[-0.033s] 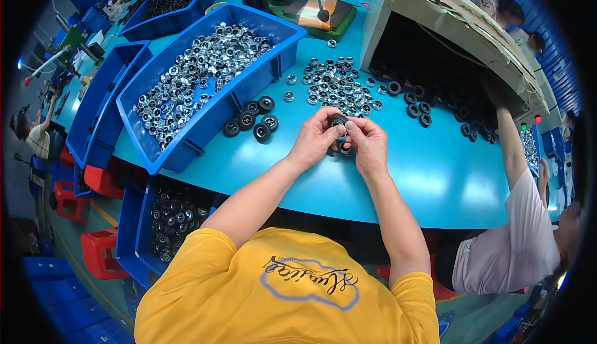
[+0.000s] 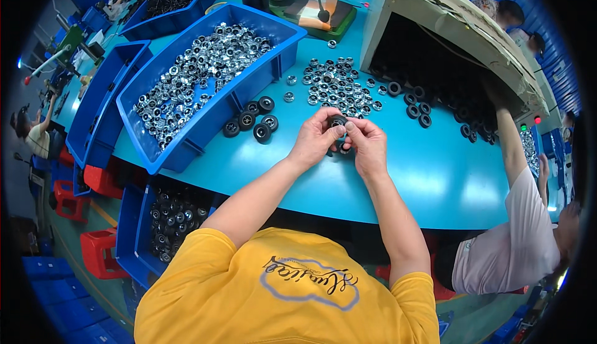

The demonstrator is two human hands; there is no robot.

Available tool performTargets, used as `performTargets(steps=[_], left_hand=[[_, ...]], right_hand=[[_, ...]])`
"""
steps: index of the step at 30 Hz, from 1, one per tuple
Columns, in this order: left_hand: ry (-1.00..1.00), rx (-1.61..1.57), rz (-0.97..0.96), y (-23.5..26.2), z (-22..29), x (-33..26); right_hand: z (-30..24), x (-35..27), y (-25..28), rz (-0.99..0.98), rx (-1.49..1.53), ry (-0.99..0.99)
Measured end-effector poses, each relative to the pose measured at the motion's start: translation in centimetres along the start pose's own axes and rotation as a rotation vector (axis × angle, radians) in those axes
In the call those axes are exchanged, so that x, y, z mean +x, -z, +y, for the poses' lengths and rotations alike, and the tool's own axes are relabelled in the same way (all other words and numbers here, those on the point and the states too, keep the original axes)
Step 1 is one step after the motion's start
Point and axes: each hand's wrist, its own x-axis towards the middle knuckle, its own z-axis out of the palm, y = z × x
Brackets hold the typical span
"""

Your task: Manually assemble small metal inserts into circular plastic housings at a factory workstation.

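Both hands meet above the tabletop (image 2: 398, 176): the left hand (image 2: 314, 142) and right hand (image 2: 368, 147) pinch one black wheel (image 2: 337, 122) between their fingertips. Loose silver parts (image 2: 336, 86) lie just beyond (a blue bin (image 2: 205, 120) sits to the left).

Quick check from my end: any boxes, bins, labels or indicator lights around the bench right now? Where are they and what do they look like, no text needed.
Big blue bin: left of the hands, open, rectangular, full of silvery metal parts.
Second blue bin: further left, rectangular.
Beige box: far right on the table, open-fronted, dark inside.
Indicator lights: right of the box, one red, one green.
Shirt print: dark script on a pale patch, yellow back.
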Motion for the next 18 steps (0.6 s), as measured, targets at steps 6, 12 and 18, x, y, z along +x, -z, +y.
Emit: performTargets(steps=[6,12,18], left_hand=[[0.045,0.037,0.037,0.6,-0.3,0.2],[0.048,-0.087,0.014,-0.1,1.1,0.1],[0.01,0.073,0.076,-0.1,0.5,-0.2]], right_hand=[[0.4,-0.2,-0.3,-0.017,-0.096,0.046],[0.0,0.4,0.1,-0.039,-0.007,0.013],[0.6,0.1,0.1,-0.051,-0.16,0.124]])
